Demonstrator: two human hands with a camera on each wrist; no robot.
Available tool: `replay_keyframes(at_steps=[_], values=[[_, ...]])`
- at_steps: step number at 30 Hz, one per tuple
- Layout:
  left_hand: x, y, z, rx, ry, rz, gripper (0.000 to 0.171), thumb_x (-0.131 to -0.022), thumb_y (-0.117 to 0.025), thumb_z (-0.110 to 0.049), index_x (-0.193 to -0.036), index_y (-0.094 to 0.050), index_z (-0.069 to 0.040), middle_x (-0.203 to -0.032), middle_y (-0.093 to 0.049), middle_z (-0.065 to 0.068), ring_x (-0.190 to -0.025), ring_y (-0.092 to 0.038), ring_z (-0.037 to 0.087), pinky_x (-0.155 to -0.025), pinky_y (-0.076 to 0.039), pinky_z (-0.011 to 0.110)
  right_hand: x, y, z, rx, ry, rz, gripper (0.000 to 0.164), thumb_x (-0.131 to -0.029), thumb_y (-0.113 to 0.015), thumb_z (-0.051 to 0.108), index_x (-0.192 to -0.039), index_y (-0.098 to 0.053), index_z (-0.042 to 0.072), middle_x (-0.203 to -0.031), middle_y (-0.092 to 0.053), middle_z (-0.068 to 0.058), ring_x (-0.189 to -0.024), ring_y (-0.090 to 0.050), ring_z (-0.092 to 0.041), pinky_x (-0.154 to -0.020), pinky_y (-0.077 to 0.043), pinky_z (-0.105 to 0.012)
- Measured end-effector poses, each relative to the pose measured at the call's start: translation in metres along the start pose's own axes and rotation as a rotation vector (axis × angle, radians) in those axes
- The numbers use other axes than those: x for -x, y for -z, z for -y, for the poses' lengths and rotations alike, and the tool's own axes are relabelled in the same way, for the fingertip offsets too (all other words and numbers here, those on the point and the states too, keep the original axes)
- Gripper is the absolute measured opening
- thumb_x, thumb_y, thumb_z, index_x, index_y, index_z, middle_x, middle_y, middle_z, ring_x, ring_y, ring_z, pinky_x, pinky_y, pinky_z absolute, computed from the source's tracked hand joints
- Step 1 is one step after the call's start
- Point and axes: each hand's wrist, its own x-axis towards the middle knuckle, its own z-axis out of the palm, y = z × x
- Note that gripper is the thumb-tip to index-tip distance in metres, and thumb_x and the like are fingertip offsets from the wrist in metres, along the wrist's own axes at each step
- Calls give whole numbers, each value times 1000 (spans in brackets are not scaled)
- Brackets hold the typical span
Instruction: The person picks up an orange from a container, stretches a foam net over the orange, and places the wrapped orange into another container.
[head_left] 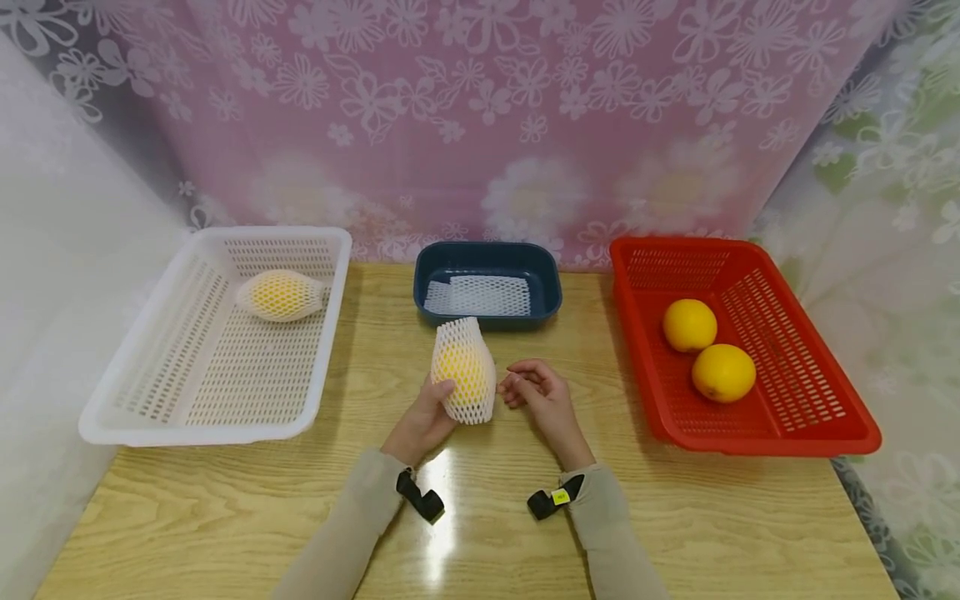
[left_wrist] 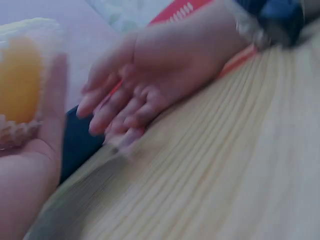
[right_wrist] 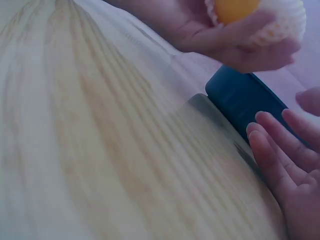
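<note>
A yellow-orange fruit in a white foam net (head_left: pixel 465 375) is upright in my left hand (head_left: pixel 424 421), which grips it from the left with the thumb across its front. The net's free end sticks up above the fruit. Just to the right, my right hand (head_left: pixel 546 404) holds nothing, its fingers loosely bent and pointing toward the net. In the right wrist view, the fingers of that hand (right_wrist: pixel 295 165) are spread a little, below the netted fruit (right_wrist: pixel 240 12). Both hands are over the near side of the blue tray (head_left: pixel 487 322).
Flat white foam nets (head_left: pixel 487 296) lie in the blue tray. On the left, a white basket (head_left: pixel 225 433) contains one netted fruit (head_left: pixel 281 296). Two bare yellow-orange fruits (head_left: pixel 723 373) sit in a red basket (head_left: pixel 772 442) at right. A flowered curtain (head_left: pixel 480 125) hangs behind the wooden table (head_left: pixel 480 542).
</note>
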Motion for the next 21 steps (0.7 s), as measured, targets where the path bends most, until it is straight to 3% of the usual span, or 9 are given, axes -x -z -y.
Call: replay_keyframes(at_steps=[5, 8, 10, 12, 17, 21], values=[[7, -7, 2, 305, 26, 97, 87, -84, -79, -32, -148, -25, -10, -139, -49, 14, -122, -55, 28, -101, -45, 36, -1, -1, 0, 56, -29, 2, 23, -100, -56, 3, -114, -56, -16, -92, -60, -40, -71, -65, -18, -63, -56, -26], [12, -17, -4, 415, 49, 126, 91, -85, -79, -32, -151, -19, -13, -142, -46, 15, -121, -56, 33, -94, -51, 36, -1, -2, 0, 64, -43, 6, 22, -100, -56, 3, -111, -57, -17, -92, -60, -40, -71, -65, -19, -63, -56, -27], [18, -29, -12, 442, 53, 107, 93, -84, -79, -32, -151, -17, -16, -143, -45, 15, -119, -57, 32, -88, -53, 35, -1, -2, 0, 70, -50, 7, 22, -100, -56, 3, -109, -57, -17, -93, -60, -39, -71, -65, -19, -63, -56, -27], [26, -45, -23, 420, 37, 74, 93, -85, -78, -31, -153, -15, -18, -143, -43, 15, -120, -56, 33, -90, -52, 37, 0, -2, -1, 77, -55, 2, 21, -100, -56, 3, -107, -58, -17, -93, -61, -38, -71, -65, -19, -63, -56, -28], [54, -86, -54, 202, 14, -2, 83, -93, -67, -29, -153, -11, -14, -140, -43, 17, -119, -56, 35, -93, -50, 39, 0, -2, 1, 90, -60, -5, 21, -100, -57, 4, -104, -60, -16, -92, -62, -35, -71, -65, -19, -63, -56, -27], [75, -104, -81, 93, 20, -29, 72, -95, -61, -24, -151, -16, -13, -138, -47, 16, -117, -57, 37, -94, -50, 40, 0, -2, 2, 84, -57, -13, 21, -100, -58, 5, -103, -61, -15, -91, -63, -35, -70, -64, -19, -62, -56, -27]])
